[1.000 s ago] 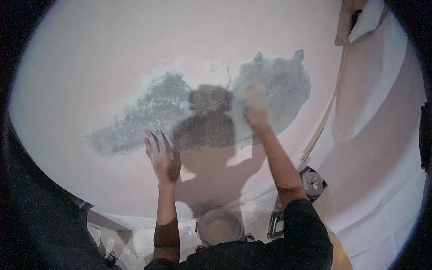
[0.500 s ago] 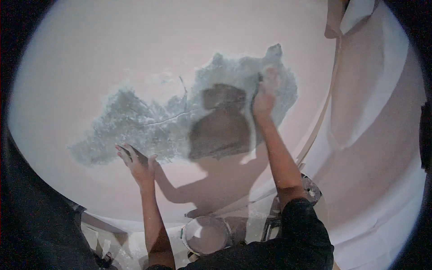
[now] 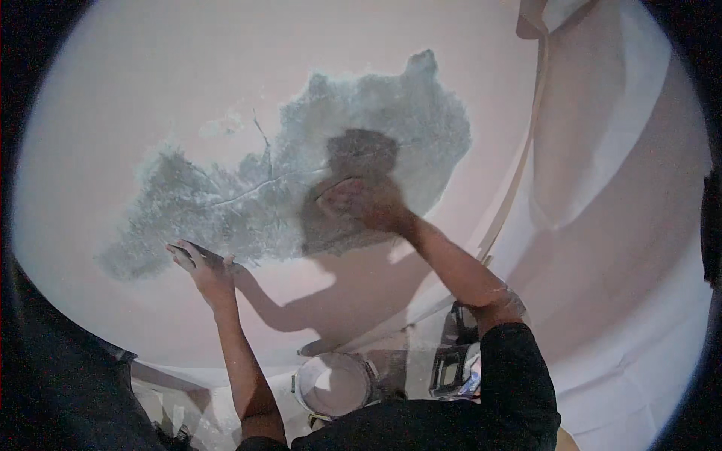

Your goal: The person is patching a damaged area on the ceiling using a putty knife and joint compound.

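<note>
two hands up at the wall (image 3: 173, 75): the step looks like surface work on the grey patch (image 3: 289, 199), with your right hand (image 3: 370, 204) over its lower right part, but it's too dark and blurred to tell whether those fingers are closed on anything. your left hand (image 3: 209, 278) has its fingers apart at the patch's lower left edge. next move probably calls for even pressure, minding the crack (image 3: 242, 194) up and left of your right hand.

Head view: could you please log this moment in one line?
left hand: open, by grey patch; right hand: over patch, grip unclear; crack: in patch
</note>
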Available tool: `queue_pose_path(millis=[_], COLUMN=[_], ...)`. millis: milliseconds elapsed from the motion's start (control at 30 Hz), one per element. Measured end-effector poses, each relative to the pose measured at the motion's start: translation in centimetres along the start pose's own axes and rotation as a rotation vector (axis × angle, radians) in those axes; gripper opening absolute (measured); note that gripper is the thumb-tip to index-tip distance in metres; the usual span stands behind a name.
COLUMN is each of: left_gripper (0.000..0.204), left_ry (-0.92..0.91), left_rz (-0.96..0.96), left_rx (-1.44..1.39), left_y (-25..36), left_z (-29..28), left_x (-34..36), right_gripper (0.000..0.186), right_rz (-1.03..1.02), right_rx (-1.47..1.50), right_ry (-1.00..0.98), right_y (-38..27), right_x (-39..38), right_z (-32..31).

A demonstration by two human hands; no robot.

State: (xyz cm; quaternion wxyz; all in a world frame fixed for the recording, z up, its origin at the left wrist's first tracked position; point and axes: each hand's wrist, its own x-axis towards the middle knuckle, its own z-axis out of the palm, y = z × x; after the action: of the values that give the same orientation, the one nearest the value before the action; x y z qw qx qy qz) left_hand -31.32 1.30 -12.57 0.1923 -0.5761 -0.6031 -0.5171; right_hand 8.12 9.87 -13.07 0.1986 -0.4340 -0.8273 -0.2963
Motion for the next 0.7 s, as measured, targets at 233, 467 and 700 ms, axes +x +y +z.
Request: queue_pose_path(millis=[233, 467, 700], left_gripper=[0.116, 0.112, 0.108], left_ry=[-0.059, -0.006, 0.015], left_rz=[-0.061, -0.078, -0.056], left_rx=[-0.02, 0.004, 0.005], left_y=[1.0, 1.5, 0.9], left_z=[0.0, -1.2, 0.4], left_x=[-0.6, -0.2, -0.2], right_gripper=[0.049, 0.048, 0.05], right_rz=[0.741, -0.079, -0.01], right_rx=[0.546, 0.393, -0.039], right_ry=[0.711, -0.192, 0.675], right_y=[3.1, 5.2, 13.1], right_x=[2.4, -2.7, 4.7], right_z=[-6.5, -3.8, -12.1])
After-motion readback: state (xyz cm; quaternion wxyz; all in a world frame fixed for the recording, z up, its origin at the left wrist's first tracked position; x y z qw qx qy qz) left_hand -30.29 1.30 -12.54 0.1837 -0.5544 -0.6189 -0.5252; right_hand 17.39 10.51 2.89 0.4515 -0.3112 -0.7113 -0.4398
